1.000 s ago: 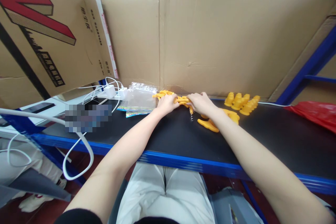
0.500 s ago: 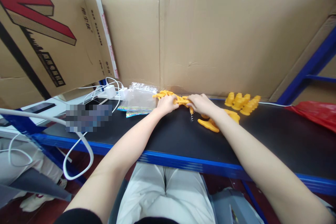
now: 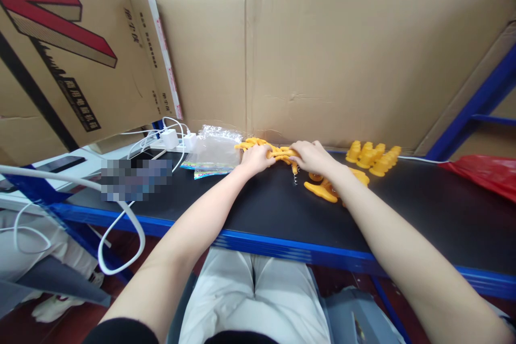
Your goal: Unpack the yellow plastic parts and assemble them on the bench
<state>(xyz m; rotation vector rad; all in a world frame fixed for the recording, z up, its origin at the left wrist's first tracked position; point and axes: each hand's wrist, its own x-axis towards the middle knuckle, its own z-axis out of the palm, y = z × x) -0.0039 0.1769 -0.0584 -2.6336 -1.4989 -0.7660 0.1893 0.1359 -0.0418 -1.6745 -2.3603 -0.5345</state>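
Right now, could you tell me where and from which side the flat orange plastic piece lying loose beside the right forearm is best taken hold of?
Probably by its near tapered end, coming from the front edge of the black table. The flat orange piece lies flat with that end free, whereas the right hand and forearm cover its far side. Pinching its edges between thumb and finger seems best, since it is thin.

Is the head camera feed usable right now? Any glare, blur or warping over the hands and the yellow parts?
Head view: even light, no glare on the black tabletop. Left hand and right hand are sharp on the yellow parts. Wide-angle warping bends the cardboard wall and blue table edge. A pixelated patch hides something at left.
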